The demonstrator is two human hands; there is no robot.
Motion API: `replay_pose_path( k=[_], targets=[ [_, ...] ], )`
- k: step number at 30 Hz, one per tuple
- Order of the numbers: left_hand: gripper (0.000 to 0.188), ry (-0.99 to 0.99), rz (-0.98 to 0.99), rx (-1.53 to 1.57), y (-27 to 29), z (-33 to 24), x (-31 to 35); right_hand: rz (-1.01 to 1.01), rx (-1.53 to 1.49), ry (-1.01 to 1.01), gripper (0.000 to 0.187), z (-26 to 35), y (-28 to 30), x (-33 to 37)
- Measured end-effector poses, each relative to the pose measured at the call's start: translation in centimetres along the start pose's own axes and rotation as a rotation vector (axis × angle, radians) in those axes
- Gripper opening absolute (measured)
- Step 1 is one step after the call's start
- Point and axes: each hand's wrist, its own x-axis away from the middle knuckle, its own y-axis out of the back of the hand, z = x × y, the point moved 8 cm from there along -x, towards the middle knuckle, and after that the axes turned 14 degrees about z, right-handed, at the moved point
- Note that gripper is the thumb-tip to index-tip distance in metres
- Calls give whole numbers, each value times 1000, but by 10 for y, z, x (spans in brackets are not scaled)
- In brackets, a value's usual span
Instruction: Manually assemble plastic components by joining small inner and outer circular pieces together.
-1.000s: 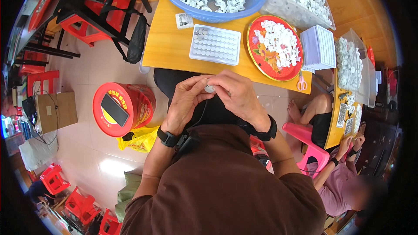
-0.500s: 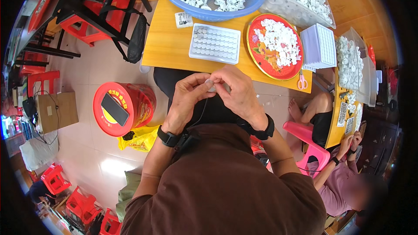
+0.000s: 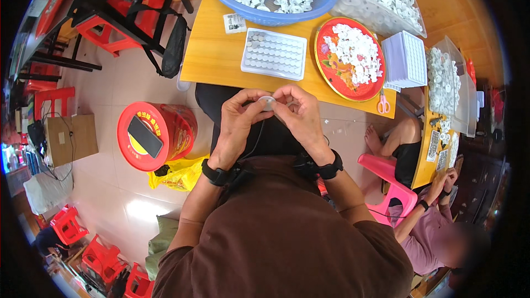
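Observation:
Just off the table's near edge, a small round white plastic piece is pinched between my two hands. My left hand grips its left side with thumb and fingertips. From the other side, the thumb and fingers of my right hand close on it. A tiny dark spot shows on its face, too small to make out. Beyond my hands lies a white tray with rows of round pockets. A few small grey discs sit at its far left corner.
On the yellow table stand a blue basket of white parts, a red plate of small white pieces, stacked trays and pink scissors. A red bucket carries a phone. A co-worker sits at right.
My right hand has shifted and its fingers have spread from over the piece. The round white piece now shows its face more fully between my fingertips.

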Motion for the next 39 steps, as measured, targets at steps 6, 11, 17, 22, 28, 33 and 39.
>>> replay_pose_path(
  k=[6, 11, 17, 22, 28, 33, 39],
  targets=[
    [14, -55, -57, -200, 5, -5, 3, 15, -71, -7, 7, -4, -4, -3],
    [12, -126, -57, -332, 4, -10, 6, 3, -101, 10, 6, -5, -6, -2],
    [11, -152, -41, -318, 4, -9, 6, -6, -130, 61, 5, -11, -7, -5],
    [14, -35, -70, -301, 10, -6, 5, -76, -54, 98, 5, -11, -7, -2],
    [20, -100, 52, -512, 3, -20, 4, -23, -117, -14, 11, -11, 5, -2],
    [27, -148, 75, -812, -10, -35, 4, 49, -94, -25, 16, 1, -2, 1],
    [27, -235, 157, -1206, -29, -45, 5, -17, 68, 20, 18, 0, 3, 5]
  ],
)
